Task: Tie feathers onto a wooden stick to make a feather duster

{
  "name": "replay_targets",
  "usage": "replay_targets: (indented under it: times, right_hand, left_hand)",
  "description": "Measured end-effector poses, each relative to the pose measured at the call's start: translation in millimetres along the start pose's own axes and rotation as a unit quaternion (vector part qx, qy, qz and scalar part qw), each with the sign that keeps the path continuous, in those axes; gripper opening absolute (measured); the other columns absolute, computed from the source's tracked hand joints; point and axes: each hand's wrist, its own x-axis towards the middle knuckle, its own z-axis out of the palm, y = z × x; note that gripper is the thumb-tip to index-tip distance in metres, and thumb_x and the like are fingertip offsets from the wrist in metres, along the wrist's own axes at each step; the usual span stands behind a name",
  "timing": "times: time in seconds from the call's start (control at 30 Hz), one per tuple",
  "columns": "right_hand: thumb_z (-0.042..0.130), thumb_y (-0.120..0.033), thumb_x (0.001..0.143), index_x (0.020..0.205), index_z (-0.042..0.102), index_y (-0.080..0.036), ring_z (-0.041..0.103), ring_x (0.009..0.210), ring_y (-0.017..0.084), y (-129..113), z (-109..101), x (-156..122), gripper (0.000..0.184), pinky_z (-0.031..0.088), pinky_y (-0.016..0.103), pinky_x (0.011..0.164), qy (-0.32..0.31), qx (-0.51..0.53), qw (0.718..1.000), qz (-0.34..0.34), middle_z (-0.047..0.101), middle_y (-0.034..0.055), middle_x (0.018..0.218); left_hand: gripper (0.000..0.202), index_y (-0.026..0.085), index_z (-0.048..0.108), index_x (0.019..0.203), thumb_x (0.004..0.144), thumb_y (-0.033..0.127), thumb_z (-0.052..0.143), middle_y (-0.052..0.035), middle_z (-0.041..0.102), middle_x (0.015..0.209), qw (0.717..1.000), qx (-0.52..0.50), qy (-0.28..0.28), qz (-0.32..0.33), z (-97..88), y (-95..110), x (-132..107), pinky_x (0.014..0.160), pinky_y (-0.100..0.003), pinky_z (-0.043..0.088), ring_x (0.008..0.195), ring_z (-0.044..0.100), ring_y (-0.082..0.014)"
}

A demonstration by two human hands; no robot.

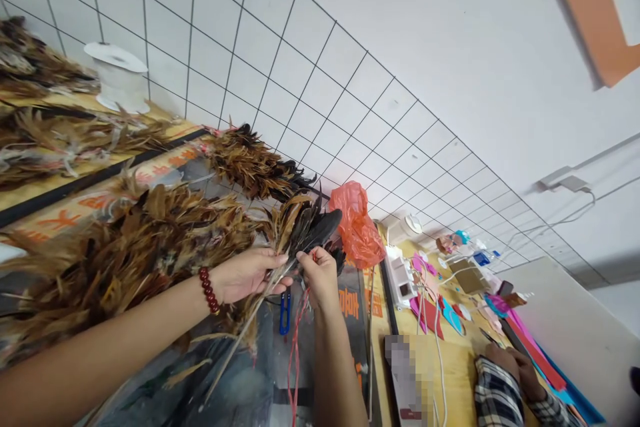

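The feather bundle [313, 223] is at the centre of the frame, dark glossy plumes on its right and brown ones on its left. The left hand [257, 272], with a dark red bead bracelet [209, 290] at the wrist, grips the bundle's base between thumb and fingers. A long pale stem [234, 348] runs from there toward the bottom of the frame. The right hand [320, 275] is closed at the fingertips on red cord [294, 353], against the bundle's base; its strands hang to the bottom edge. Blue snips [285, 315] lie just below the hands.

A large pile of brown feathers [165, 237] covers the left of the frame; a second feather bunch [250, 163] lies above centre. A red plastic bag [355, 223] stands right of the bundle. A white spool [120, 80] stands at upper left. At lower right, a co-worker's hands [505, 361] emerge from plaid sleeves [497, 393]; their grip cannot be determined.
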Motion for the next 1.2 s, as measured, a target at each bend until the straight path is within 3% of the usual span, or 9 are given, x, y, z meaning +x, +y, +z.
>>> replay_targets:
  times: [0.17, 0.23, 0.4, 0.6, 0.73, 0.93, 1.1, 1.2]
  right_hand:
    - [0.080, -0.045, 0.063, 0.080, 0.056, -0.019, 0.040, 0.050, 0.007, 2.0, 6.3, -2.2, 0.039, 0.035, 0.020, 0.049, 0.007, 0.034, 0.999, -0.015, 0.047, -0.0074, 0.058]
    - [0.081, -0.048, 0.061, 0.084, 0.058, -0.019, 0.044, 0.050, 0.008, 0.3, 8.5, -4.6, 0.043, 0.033, 0.021, 0.046, -0.003, 0.029, 1.000, 0.010, 0.054, -0.0049, 0.060]
    - [0.083, -0.050, 0.058, 0.067, 0.053, -0.018, 0.040, 0.045, 0.007, -2.3, 10.0, -9.1, 0.044, 0.022, 0.020, 0.040, -0.033, 0.007, 0.998, 0.060, 0.054, -0.0035, 0.052]
    - [0.088, -0.049, 0.050, 0.064, 0.048, -0.019, 0.028, 0.037, 0.002, -1.1, 8.0, -8.5, 0.052, 0.013, 0.017, 0.037, -0.018, 0.086, 0.991, 0.102, 0.048, -0.0088, 0.044]
    - [0.092, -0.045, 0.044, 0.063, 0.050, -0.018, 0.031, 0.038, 0.002, -0.7, 7.2, -8.0, 0.054, 0.015, 0.016, 0.036, -0.013, 0.086, 0.992, 0.092, 0.053, -0.0074, 0.047]
    - [0.086, -0.055, 0.053, 0.059, 0.055, -0.015, 0.019, 0.034, -0.001, -2.8, -0.7, -6.4, 0.051, 0.007, 0.018, 0.036, -0.155, 0.082, 0.970, 0.166, 0.054, -0.0045, 0.047]
    - [0.083, -0.055, 0.058, 0.054, 0.054, -0.016, 0.030, 0.037, 0.003, -0.6, -3.7, -6.1, 0.049, 0.017, 0.020, 0.038, -0.125, -0.002, 0.989, 0.084, 0.053, -0.0034, 0.046]
    - [0.078, -0.055, 0.067, 0.054, 0.056, -0.015, 0.035, 0.041, 0.004, -2.5, -3.5, -8.5, 0.047, 0.024, 0.020, 0.042, -0.148, -0.057, 0.987, 0.033, 0.052, -0.0036, 0.046]
  left_hand:
    - [0.011, 0.011, 0.061, 0.077, 0.082, 0.014, 0.070, -0.0084, 0.070, 0.074, 0.997, -0.010, 0.059, 0.058, 1.3, -6.9, 2.6, 0.058, -0.026, 0.059, 0.061, 0.069, -0.0165]
    - [0.007, 0.009, 0.063, 0.079, 0.086, 0.013, 0.065, -0.0101, 0.071, 0.078, 0.997, -0.007, 0.056, 0.057, 1.4, -8.8, 3.4, 0.057, -0.025, 0.058, 0.060, 0.068, -0.0148]
    - [0.012, 0.009, 0.062, 0.074, 0.084, 0.015, 0.068, -0.0101, 0.071, 0.078, 0.998, 0.014, 0.050, 0.044, 0.7, -11.6, 3.6, 0.056, -0.026, 0.057, 0.060, 0.068, -0.0154]
    - [0.015, 0.009, 0.065, 0.081, 0.079, 0.021, 0.075, -0.0085, 0.071, 0.081, 0.999, 0.027, -0.025, 0.012, -5.6, -7.6, 2.2, 0.060, -0.024, 0.055, 0.065, 0.067, -0.0143]
    - [0.028, 0.011, 0.063, 0.077, 0.070, 0.030, 0.082, -0.0042, 0.066, 0.070, 0.997, 0.054, -0.054, 0.008, -11.0, -6.4, 1.7, 0.057, -0.025, 0.052, 0.061, 0.062, -0.0133]
    - [0.036, 0.012, 0.063, 0.077, 0.065, 0.037, 0.084, 0.0001, 0.057, 0.064, 0.992, 0.083, -0.092, 0.003, -11.8, -10.1, 0.0, 0.051, -0.023, 0.044, 0.055, 0.052, -0.0098]
    - [0.037, 0.013, 0.061, 0.078, 0.069, 0.043, 0.080, 0.0002, 0.056, 0.065, 0.990, 0.113, -0.089, -0.005, -10.5, -12.3, -3.7, 0.055, -0.028, 0.049, 0.057, 0.052, -0.0114]
    - [0.038, 0.013, 0.062, 0.082, 0.074, 0.047, 0.075, 0.0016, 0.052, 0.063, 0.986, 0.135, -0.095, -0.018, -7.7, -11.7, -6.2, 0.051, -0.027, 0.048, 0.054, 0.052, -0.0120]
